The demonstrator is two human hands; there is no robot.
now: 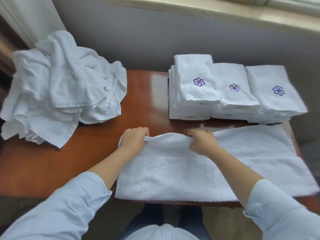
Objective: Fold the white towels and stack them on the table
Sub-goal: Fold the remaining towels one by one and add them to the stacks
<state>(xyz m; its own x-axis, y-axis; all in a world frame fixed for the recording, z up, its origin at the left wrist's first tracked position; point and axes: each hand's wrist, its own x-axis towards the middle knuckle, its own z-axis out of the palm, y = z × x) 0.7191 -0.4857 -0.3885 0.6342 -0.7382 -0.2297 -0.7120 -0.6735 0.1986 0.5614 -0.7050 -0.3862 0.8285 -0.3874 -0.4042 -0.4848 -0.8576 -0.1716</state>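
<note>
A white towel (173,175) lies spread across the near half of the brown wooden table (142,97). My left hand (135,140) pinches the towel's far edge near its left corner. My right hand (201,142) grips the same edge further right, and the cloth between the two hands is lifted in a small arch. At the back right stand three stacks of folded white towels (195,89), each with a purple flower mark on top. A heap of unfolded white towels (58,94) covers the table's left end.
A grey wall (155,35) runs right behind the table, with a window sill above it. A white curtain (31,16) hangs at the far left. Bare tabletop shows between the heap and the stacks.
</note>
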